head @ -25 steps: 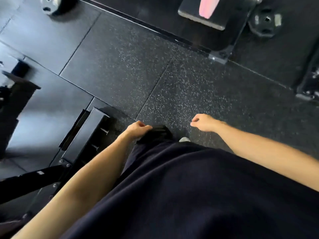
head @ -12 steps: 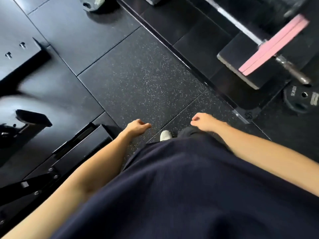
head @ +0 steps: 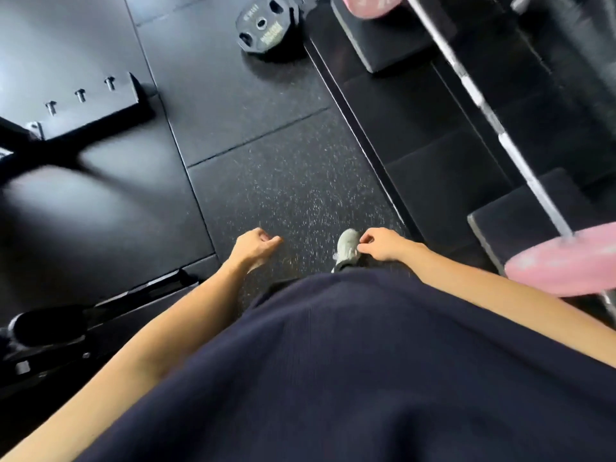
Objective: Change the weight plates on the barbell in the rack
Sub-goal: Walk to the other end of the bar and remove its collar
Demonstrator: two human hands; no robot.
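Note:
A steel barbell (head: 493, 128) runs diagonally along the right side, blurred by motion. It carries a pink plate (head: 566, 261) at its near end, by my right forearm, and another pink plate (head: 370, 5) at the far end at the top edge. A black plate (head: 266, 25) lies flat on the floor at the top centre. My left hand (head: 253, 248) hangs in front of me with loosely curled fingers, holding nothing. My right hand (head: 383, 245) hangs the same way, empty, left of the near pink plate.
Black pads (head: 393, 41) sit on the platform under each end of the bar. A black frame foot with bolts (head: 90, 105) stands at the left, and a dark machine base (head: 50, 331) at the lower left. My grey shoe (head: 346, 248) stands on speckled rubber floor.
My view has swung right as I walk: the barbell and the near pink plate have come much closer on the right. Both hands stay hanging empty.

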